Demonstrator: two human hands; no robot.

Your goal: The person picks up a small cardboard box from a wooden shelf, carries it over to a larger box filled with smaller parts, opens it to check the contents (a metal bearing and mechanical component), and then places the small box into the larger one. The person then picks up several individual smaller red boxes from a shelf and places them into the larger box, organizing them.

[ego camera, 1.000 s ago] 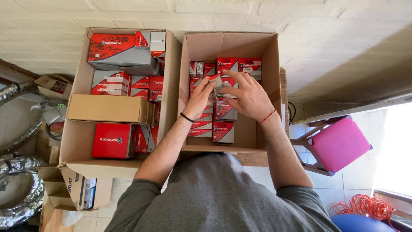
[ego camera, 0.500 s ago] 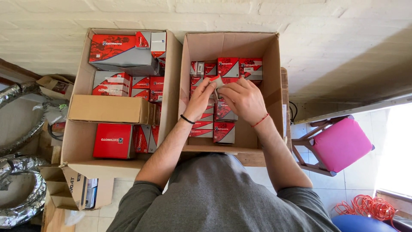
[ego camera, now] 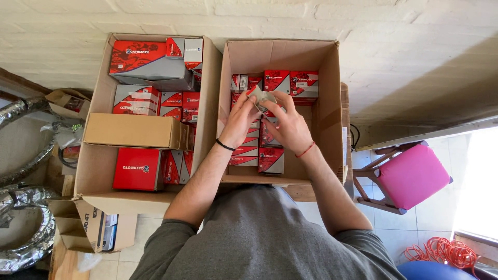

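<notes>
Both my hands are inside the right cardboard carton. My left hand and my right hand together grip one small red and grey box, held tilted above the packed rows. Below the hands lie several small red and grey boxes, in rows on the carton's left and back. A black band sits on my left wrist, a red cord on my right.
The left carton holds a plain brown box, a big red box and several smaller red ones. A pink stool stands right, orange cable lower right, silver ducting left.
The hands have shifted slightly back in the right carton, and the small box between them has turned and tilted.
</notes>
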